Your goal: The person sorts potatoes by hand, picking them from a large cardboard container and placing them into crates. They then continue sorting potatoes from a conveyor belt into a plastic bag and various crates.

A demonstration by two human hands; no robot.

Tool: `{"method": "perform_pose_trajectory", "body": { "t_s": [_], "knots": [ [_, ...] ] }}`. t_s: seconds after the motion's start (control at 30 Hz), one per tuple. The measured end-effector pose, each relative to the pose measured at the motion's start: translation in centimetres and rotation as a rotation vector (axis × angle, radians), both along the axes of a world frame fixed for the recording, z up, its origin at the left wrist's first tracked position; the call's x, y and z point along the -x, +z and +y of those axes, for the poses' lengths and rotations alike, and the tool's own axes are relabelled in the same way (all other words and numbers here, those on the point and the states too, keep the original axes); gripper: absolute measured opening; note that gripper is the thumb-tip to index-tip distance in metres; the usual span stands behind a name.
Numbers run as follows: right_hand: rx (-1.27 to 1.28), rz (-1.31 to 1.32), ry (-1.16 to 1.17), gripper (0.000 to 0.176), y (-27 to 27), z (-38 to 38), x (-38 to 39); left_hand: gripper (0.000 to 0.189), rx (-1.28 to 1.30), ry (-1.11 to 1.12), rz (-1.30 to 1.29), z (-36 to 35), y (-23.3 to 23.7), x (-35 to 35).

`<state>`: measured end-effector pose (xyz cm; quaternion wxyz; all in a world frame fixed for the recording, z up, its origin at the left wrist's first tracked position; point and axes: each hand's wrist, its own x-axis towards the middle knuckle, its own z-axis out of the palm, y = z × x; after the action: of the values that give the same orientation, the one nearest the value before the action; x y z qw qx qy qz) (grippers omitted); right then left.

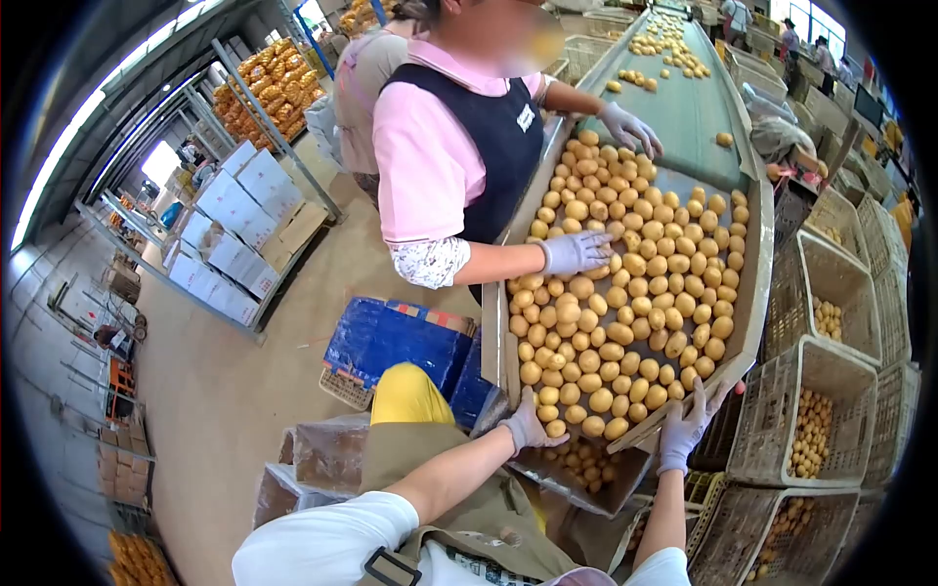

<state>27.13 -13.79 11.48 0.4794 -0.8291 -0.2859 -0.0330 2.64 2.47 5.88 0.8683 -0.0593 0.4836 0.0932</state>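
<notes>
Small yellow potatoes (625,283) cover the lower end of the sorting table (757,293) in front of me. My left hand (530,426), in a pale glove, is at the table's near left corner beside the lowest potatoes. Its thumb and fingers are apart, with no potato visibly held. At the near right corner, my right hand (684,430), gloved alike, rests against the table's rim with fingers spread. Below the table's mouth, between my hands, a crate (625,493) holds more potatoes (586,464).
A co-worker (435,146) in a dark apron stands at the left side, with gloved hands (576,252) on the potatoes. A green conveyor belt (684,117) runs to the back. Plastic crates (831,391) are stacked at right. A blue-covered stack (391,342) stands by my knee.
</notes>
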Motion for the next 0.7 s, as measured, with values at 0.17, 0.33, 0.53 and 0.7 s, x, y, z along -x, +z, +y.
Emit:
{"method": "perform_pose_trajectory", "body": {
  "t_s": [0.17, 0.33, 0.53, 0.7],
  "knots": [
    [0.035, -0.070, -0.010, 0.056, -0.3, 0.0, 0.2, 0.096, 0.040, -0.026, -0.103, -0.1, -3.4, 1.4],
    [0.006, -0.018, -0.069, 0.054, -1.2, 0.1, 0.5, 0.090, -0.065, -0.126, -0.157, -0.4, -2.1, 1.8],
    [0.148, -0.111, -0.103, 0.051, -0.6, 0.6, 0.7, 0.093, -0.004, -0.034, -0.300, -0.8, -3.2, 2.2],
    [0.173, -0.061, -0.100, 0.050, -0.6, 1.0, 0.9, 0.091, 0.029, 0.094, -0.165, -1.8, -2.0, 0.7]
  ]
}}
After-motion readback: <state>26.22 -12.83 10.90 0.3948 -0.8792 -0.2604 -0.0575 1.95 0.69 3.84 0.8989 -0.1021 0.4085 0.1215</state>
